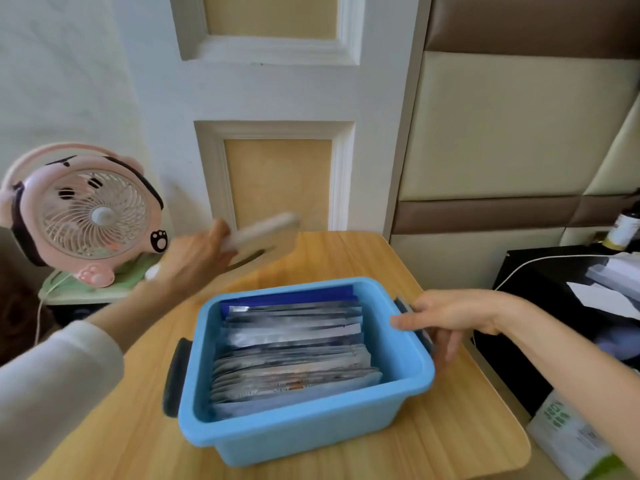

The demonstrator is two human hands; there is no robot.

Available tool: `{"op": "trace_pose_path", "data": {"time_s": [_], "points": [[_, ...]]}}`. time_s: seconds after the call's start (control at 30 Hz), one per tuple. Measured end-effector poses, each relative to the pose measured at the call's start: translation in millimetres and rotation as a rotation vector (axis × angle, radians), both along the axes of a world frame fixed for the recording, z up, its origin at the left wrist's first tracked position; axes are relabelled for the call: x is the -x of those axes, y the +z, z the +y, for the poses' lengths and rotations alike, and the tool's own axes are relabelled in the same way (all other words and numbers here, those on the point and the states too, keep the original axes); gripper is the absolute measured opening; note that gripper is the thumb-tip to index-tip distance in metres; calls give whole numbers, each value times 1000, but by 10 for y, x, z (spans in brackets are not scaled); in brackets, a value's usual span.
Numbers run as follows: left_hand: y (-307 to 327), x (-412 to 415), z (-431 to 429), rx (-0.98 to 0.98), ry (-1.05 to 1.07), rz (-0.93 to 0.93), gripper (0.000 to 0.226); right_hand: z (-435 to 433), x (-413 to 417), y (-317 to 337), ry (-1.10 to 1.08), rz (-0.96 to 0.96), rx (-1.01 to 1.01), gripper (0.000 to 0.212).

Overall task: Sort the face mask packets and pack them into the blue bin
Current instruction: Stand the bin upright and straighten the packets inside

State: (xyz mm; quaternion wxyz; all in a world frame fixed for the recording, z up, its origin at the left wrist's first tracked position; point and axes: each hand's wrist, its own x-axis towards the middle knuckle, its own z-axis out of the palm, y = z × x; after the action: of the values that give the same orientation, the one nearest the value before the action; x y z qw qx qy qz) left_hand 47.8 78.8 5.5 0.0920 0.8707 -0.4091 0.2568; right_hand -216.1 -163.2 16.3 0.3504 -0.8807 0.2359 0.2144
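No legible text; print on face mask packets (294, 372) blurred.

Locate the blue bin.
Head view: the blue bin sits centre on the wooden table, right hand gripping its right handle; left hand holds a blurred white item beyond it, by the pink fan.

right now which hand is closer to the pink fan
Left. The left hand, holding a blurred white item, is just right of the pink fan; the right hand is far off, gripping the right handle of the blue bin.
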Motion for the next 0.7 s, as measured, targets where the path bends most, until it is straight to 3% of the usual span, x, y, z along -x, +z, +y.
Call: {"op": "trace_pose_path", "data": {"time_s": [0.07,0.1,0.17,0.2,0.27,0.33,0.4,0.53,0.6,0.7], "points": [[373,164,-28,158,-79,-77,39,-77,-102,-12,-211,-295,271,68],[583,283,-43,228,-99,-105,42,-90,-155,7,-314,-531,296,78],[953,437,-26,360,-206,28,47,-66,-229,124,-319,-969,60,100],[1135,495,-27,404,-301,156,48,-33,-246,209,-260,-1101,-69,103],[1411,588,-31,370,-474,399,40,83,-244,418,-169,-1249,-212,85],[1516,619,-77,300,-506,518,28,211,-211,599,-167,-1335,-325,50],[1462,630,-156,253,-515,577,20,266,-180,639,-251,-1328,-454,23],[963,590,-239,-7,-219,561,24,340,-78,329,-479,-957,-567,16],[583,649,-200,-118,-125,562,32,416,-23,112,-526,-788,-363,19],[206,707,-119,-163,-104,279,34,466,67,-153,-409,-660,119,40]]}}
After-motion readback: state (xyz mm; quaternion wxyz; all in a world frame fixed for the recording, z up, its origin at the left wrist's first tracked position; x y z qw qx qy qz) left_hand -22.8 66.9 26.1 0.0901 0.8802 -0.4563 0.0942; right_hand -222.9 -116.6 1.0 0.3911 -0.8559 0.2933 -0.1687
